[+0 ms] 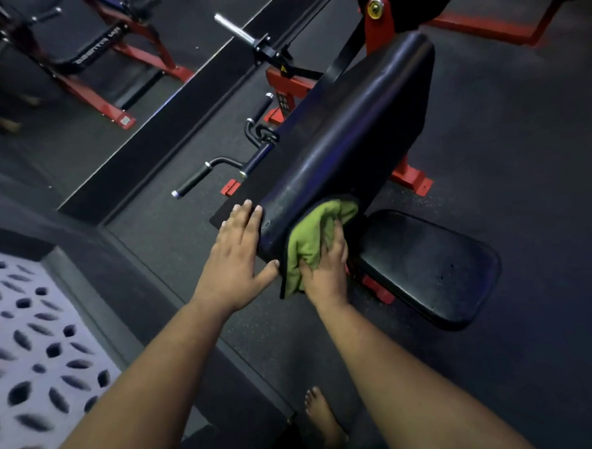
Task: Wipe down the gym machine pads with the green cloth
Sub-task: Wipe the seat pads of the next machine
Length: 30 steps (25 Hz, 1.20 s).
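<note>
**Cloth at the lower end of the long pad**

Nearest the camera, the right hand point(326, 269) grips the bunched green cloth point(310, 237), fingers curled into it, pressing it against the lower end of the long back pad point(348, 142). Just left of the cloth, the left hand point(239, 249) lies flat with fingers straight, bracing the pad's side edge and grasping nothing.

The likely slip: the loosely bunched cloth could fold or drag, leaving streaks, or the wipe could skip the pad's underside, which seems hidden in shadow here. To the right of the back pad sits the seat pad point(430, 268). Beyond it the red frame point(380, 24) rises.
</note>
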{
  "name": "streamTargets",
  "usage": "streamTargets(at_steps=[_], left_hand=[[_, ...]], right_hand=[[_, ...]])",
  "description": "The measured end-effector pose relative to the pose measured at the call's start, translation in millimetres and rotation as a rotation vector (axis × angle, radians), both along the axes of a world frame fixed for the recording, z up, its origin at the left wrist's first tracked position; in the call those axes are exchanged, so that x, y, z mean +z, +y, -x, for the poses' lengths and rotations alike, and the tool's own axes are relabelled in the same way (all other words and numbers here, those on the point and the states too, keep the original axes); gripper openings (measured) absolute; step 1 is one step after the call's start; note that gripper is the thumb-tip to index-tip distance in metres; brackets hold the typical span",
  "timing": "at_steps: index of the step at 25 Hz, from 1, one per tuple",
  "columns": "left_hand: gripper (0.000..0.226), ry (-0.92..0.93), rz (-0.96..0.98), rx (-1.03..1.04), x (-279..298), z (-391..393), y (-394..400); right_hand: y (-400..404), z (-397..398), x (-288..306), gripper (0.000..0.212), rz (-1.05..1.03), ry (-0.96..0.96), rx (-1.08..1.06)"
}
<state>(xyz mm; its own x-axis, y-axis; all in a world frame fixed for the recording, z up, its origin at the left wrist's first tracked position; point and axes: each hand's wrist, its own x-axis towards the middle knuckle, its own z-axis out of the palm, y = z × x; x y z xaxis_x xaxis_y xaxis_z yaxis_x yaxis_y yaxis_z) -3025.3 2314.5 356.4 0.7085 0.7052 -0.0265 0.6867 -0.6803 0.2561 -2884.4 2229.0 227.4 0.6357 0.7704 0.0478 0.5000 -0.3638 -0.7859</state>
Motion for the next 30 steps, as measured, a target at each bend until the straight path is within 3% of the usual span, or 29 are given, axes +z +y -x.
streamTargets(at_steps=[4, 7, 10, 17, 23, 30], left_hand=[[0.099, 0.002, -0.070, 0.229, -13, -16, -45], [0.100, 0.029, -0.081, 0.330, -16, -27, -71], [0.098, 0.059, -0.067, 0.399, -20, -38, -97], [0.097, 0.223, 0.079, 0.364, -46, -74, -171], [0.096, 0.131, 0.332, 0.459, -88, -117, -254], [0.095, 0.064, 0.479, 0.589, -123, -185, -302]], right_hand=[[-45, -43, -41, 0.056, 0.420, 0.065, 0.172], [-71, -80, -45, 0.061, 0.562, -0.005, 0.349], [-88, -114, -37, 0.068, 0.579, -0.054, 0.466], [-148, -183, -3, 0.066, 0.532, -0.083, 0.412], [-217, -243, 18, 0.065, 0.602, -0.220, 0.452], [-230, -314, 14, 0.061, 0.645, -0.385, 0.486]])
